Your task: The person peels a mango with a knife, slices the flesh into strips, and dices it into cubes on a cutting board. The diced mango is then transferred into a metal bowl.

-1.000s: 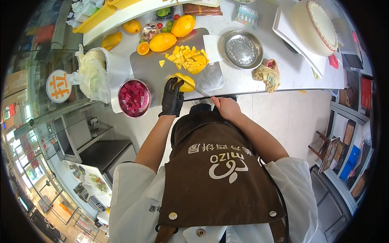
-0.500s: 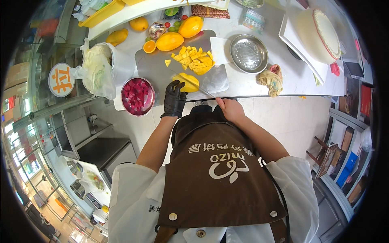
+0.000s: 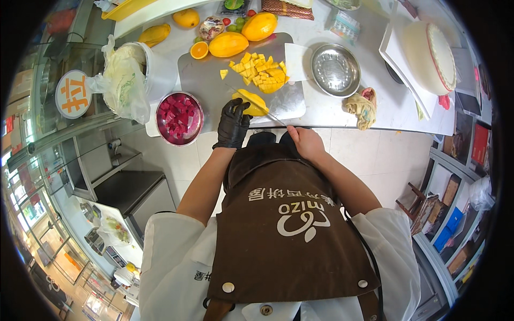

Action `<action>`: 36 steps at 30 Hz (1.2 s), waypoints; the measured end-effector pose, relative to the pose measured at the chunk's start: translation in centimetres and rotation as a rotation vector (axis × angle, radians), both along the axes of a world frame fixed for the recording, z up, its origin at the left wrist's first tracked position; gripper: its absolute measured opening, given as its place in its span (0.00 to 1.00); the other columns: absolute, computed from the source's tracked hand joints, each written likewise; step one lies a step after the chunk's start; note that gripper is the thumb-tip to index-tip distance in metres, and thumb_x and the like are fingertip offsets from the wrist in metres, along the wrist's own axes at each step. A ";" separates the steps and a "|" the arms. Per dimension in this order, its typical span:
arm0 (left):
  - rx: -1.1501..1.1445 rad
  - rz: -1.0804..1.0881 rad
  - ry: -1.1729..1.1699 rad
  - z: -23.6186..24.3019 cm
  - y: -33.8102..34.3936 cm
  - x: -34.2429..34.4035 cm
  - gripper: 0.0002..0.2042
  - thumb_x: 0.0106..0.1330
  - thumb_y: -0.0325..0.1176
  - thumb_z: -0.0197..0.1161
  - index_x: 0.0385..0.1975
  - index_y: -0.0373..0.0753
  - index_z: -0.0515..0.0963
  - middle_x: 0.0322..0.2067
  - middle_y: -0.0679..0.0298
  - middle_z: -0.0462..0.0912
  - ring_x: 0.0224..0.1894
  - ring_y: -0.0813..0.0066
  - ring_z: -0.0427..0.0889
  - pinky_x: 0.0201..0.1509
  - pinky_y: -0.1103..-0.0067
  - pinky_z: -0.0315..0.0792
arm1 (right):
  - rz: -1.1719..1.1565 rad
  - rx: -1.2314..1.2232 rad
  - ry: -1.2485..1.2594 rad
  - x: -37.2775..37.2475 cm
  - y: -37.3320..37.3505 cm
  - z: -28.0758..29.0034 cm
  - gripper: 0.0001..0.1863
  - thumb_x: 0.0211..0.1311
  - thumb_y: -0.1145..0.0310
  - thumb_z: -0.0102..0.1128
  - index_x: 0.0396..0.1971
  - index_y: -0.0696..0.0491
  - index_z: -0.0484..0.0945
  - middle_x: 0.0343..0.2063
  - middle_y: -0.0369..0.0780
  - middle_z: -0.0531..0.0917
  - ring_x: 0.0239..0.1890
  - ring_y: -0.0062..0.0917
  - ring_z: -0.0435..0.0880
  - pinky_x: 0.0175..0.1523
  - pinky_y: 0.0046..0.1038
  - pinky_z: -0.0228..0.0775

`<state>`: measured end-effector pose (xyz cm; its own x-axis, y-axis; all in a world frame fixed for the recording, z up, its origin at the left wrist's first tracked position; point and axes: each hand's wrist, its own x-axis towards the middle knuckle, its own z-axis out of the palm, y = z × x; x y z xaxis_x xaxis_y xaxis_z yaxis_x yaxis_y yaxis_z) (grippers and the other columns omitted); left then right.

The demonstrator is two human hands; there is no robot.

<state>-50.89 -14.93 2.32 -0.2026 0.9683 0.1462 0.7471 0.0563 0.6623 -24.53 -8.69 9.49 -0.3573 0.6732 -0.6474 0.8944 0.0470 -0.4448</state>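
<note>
My left hand (image 3: 233, 124), in a black glove, holds a yellow mango piece (image 3: 256, 106) steady at the near edge of a grey cutting board (image 3: 201, 80). My bare right hand (image 3: 306, 141) is closed round the handle of a knife (image 3: 277, 119). Its thin blade runs across the mango piece, close to my gloved fingers; how deep it sits I cannot tell. Beyond it lies a heap of diced mango (image 3: 261, 72), with a single loose chunk to its left. At the board's far edge are two peeled mangoes (image 3: 228, 44) and an orange half (image 3: 199, 51).
Left of the board stands a metal bowl of magenta fruit cubes (image 3: 180, 115), behind it a bag-lined white bin (image 3: 159, 67). To the right are a metal bowl (image 3: 335, 70), a crumpled cloth (image 3: 361, 108) and a white round cake-like form (image 3: 428, 56). Unpeeled mangoes (image 3: 155, 35) lie farther back.
The whole view has shifted slightly, with the tabletop things a little higher in the picture. Both hands keep their grip, and the blade still lies across the mango piece.
</note>
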 end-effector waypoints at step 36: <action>-0.007 0.022 0.026 0.0 -0.3 -0.3 0.19 0.55 0.25 0.71 0.47 0.41 0.77 0.50 0.52 0.76 0.55 0.49 0.75 0.58 0.61 0.74 | 0.031 -0.027 0.022 -1.0 -0.6 0.3 0.37 0.78 0.37 0.35 0.41 0.54 0.87 0.37 0.54 0.87 0.44 0.51 0.86 0.50 0.49 0.76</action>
<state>-51.21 -15.23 2.34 -0.2202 0.9645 0.1454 0.7629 0.0774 0.6419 -25.49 -9.30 9.76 -0.3919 0.6443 -0.6567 0.8828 0.0625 -0.4656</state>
